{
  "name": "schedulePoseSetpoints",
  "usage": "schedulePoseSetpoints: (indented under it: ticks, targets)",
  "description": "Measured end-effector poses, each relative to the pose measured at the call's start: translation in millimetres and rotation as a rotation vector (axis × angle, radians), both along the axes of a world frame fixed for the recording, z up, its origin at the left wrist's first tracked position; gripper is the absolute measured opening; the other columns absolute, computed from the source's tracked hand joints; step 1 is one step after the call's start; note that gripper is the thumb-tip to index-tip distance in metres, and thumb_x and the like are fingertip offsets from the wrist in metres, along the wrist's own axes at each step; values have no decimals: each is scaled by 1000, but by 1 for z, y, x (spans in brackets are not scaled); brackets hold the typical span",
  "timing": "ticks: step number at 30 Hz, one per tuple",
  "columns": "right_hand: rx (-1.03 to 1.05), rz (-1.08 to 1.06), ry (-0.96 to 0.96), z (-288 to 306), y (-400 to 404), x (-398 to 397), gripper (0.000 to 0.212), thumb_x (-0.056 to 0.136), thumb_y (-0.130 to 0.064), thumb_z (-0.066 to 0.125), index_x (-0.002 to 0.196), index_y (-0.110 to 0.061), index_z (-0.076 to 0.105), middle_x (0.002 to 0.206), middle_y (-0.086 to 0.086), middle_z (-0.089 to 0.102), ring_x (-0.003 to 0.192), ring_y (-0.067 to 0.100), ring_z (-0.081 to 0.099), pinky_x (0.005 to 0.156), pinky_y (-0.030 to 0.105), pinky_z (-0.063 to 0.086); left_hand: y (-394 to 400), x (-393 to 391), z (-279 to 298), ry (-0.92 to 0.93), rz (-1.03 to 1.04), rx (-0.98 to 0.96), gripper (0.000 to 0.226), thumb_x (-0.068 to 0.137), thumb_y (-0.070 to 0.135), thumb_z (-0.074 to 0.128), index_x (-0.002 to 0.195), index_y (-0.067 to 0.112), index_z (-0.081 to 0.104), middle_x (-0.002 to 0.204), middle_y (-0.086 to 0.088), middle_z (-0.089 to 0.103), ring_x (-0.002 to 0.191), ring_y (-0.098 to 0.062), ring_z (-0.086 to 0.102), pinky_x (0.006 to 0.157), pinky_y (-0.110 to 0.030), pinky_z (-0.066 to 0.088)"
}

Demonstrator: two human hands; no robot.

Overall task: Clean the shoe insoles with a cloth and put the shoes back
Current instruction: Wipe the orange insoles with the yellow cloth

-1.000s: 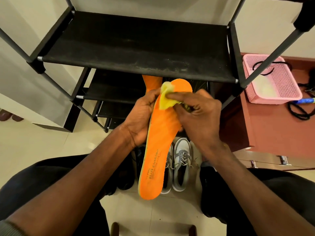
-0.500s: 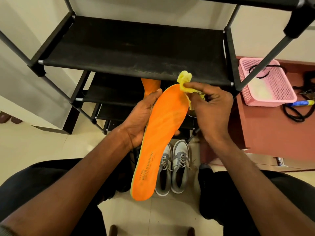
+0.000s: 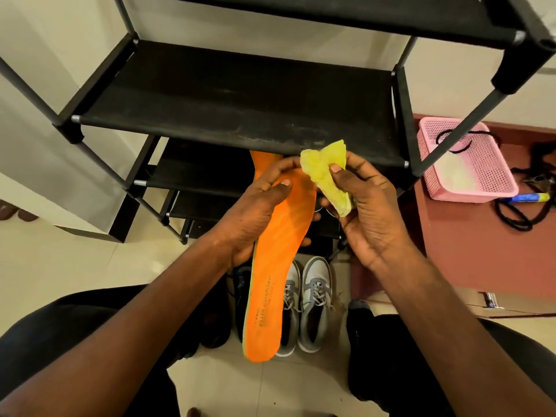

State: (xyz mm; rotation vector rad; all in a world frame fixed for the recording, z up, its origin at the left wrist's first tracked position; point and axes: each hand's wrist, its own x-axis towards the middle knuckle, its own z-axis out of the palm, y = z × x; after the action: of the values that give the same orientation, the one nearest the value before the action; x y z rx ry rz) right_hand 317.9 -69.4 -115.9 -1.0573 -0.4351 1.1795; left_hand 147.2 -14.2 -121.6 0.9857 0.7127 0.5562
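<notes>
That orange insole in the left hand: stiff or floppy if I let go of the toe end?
Probably springy rather than limp: the orange insole juts out nearly straight though the left hand grips only its upper half. Likely light, since it looks thin. The yellow cloth in the right hand crumples, so it is clearly floppier.

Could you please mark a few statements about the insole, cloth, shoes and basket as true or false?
1. The left hand holds the orange insole. True.
2. The right hand holds a blue cloth. False: the cloth is yellow.
3. The cloth is pressed on the insole's heel. False: it is lifted off, beside the toe end.
4. Grey shoes stand on the floor. True.
5. The pink basket sits on the black rack. False: it is right of the rack.
</notes>
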Motion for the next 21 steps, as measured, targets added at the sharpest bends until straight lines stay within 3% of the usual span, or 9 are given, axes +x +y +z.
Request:
schedulePoseSetpoints:
  ticks: [3, 7, 10, 14, 17, 21]
  targets:
    - [44, -108, -119, -1, -1, -9, 26, 93, 0, 70, 119, -3, 68, 105, 11, 78, 95, 22, 76, 75, 30, 61, -2, 0, 2, 92, 40, -37, 37, 104, 42, 53, 135, 21, 55, 134, -14, 64, 114, -44, 67, 88, -75, 50]
    - [96, -192, -350, -1, -4, -17, 17, 91, 4, 74, 100, -10, 70, 93, 5, 79, 86, 18, 76, 70, 28, 60, -2, 1, 7, 94, 79, -21, 45, 99, 45, 61, 121, 7, 53, 134, -21, 62, 119, -48, 63, 87, -72, 52]
    - [149, -158, -497, -2, -5, -21, 18, 90, 3, 75, 97, -13, 70, 92, 3, 78, 85, 19, 74, 71, 32, 61, -2, 4, 9, 117, 137, 56, 41, 95, 42, 67, 108, 5, 54, 129, -24, 61, 115, -45, 65, 83, -74, 52]
    - [143, -59, -549, -4, -6, -23, 15, 89, 0, 78, 100, -6, 71, 98, 11, 77, 91, 23, 75, 79, 33, 62, -3, 4, 10, 144, 174, 103, 31, 102, 35, 61, 105, 5, 56, 120, -20, 64, 99, -33, 68, 81, -72, 54]
    - [95, -91, -588, -7, -4, -22, 15, 88, -1, 79, 99, -10, 72, 96, 8, 77, 90, 22, 75, 77, 31, 62, -3, 2, 10, 163, 181, 110, 23, 103, 29, 59, 105, 6, 58, 109, -11, 67, 94, -28, 69, 80, -69, 56]
    - [34, -292, -865, -14, -5, -17, 18, 88, -6, 80, 94, -19, 70, 88, -2, 72, 82, 12, 70, 72, 25, 57, 0, 0, 8, 165, 161, 121, 20, 103, 25, 58, 106, 6, 56, 122, -24, 60, 114, -48, 63, 81, -70, 55]
